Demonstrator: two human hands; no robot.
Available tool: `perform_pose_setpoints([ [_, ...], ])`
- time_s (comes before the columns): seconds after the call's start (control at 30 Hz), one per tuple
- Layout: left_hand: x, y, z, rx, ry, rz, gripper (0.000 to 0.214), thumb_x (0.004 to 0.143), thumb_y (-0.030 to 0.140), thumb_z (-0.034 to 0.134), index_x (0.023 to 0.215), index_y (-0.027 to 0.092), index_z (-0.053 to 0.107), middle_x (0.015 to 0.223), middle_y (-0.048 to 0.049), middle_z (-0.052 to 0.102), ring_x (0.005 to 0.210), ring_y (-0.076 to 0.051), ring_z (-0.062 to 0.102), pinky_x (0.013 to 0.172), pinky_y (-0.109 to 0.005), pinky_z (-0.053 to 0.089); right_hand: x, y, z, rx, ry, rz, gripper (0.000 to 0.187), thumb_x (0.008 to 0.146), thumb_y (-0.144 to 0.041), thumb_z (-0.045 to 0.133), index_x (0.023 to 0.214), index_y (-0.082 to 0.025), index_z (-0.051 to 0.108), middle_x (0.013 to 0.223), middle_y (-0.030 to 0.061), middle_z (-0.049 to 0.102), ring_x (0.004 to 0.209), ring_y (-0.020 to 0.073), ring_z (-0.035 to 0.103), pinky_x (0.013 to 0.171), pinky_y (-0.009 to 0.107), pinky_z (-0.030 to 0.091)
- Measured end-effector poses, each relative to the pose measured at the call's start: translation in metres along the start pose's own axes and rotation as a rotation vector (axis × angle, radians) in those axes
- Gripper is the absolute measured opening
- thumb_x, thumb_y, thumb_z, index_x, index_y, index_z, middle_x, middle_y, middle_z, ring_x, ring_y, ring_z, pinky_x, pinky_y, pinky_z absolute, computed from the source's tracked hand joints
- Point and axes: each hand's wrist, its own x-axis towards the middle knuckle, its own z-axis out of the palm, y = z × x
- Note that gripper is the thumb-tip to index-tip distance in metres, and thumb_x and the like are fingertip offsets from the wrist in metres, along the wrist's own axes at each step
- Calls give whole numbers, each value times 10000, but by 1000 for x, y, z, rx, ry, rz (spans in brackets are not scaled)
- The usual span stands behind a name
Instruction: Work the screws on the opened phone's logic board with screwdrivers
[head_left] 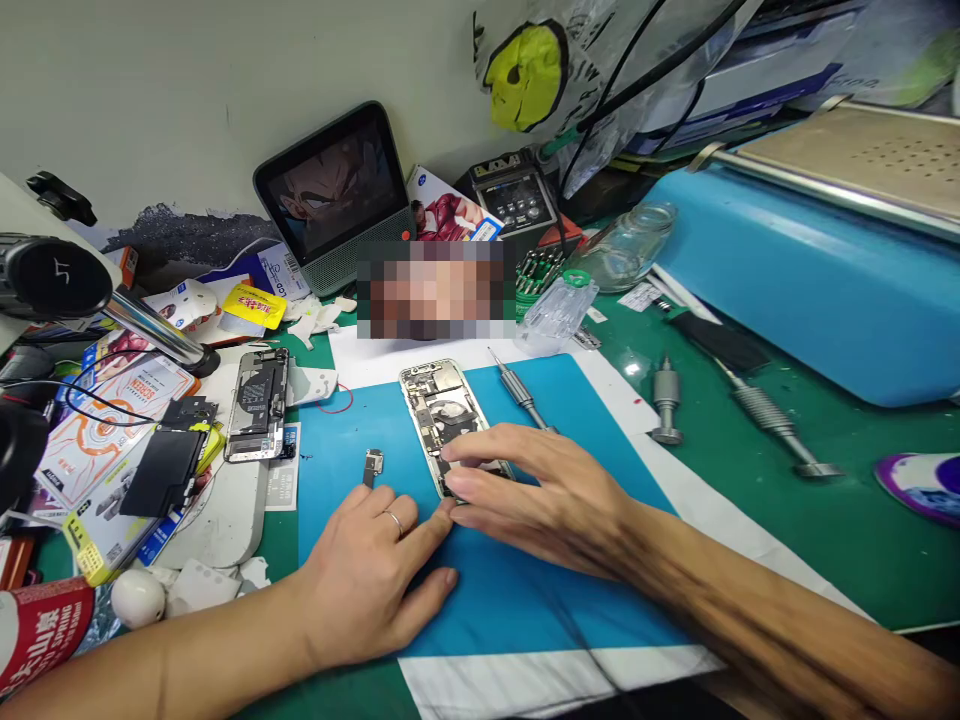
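An opened phone body (439, 402) with bare internals lies on the blue mat (525, 590). My right hand (536, 490) lies over its near end, fingers stretched out and pressing on it. My left hand (375, 575) rests flat on the mat just left of the phone, index fingertip touching its near corner, a ring on one finger. A small loose part (372, 464) sits on the mat just beyond my left fingers. A screwdriver (520, 390) lies beside the phone on the right.
A second opened phone (259, 402) lies on a white pad at left, near black parts (169, 462) and packaging. A small screen (335, 192) stands at the back. Metal tools (666, 402) lie on the green mat; a blue machine (802, 280) fills the right.
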Motion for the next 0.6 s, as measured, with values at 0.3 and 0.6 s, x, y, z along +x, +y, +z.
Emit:
perform_pose_setpoints([
  [0.3,-1,-1,0,-7,-31,-6,427,1012,387,469,1341,127,548,843,-56,583,737,-222,512,627,-375,355,3,5,-3,106,15,35,399,916,-106,586,1295,-205,506,1089,93,671,981,191,689,755,314,619],
  [0.6,-1,0,-1,-16,-15,0,402,1005,371,475,1318,132,555,850,-54,583,738,-223,508,627,-379,370,9,0,-3,62,38,-24,374,887,-57,558,1240,-164,502,1080,107,668,956,173,677,780,293,613],
])
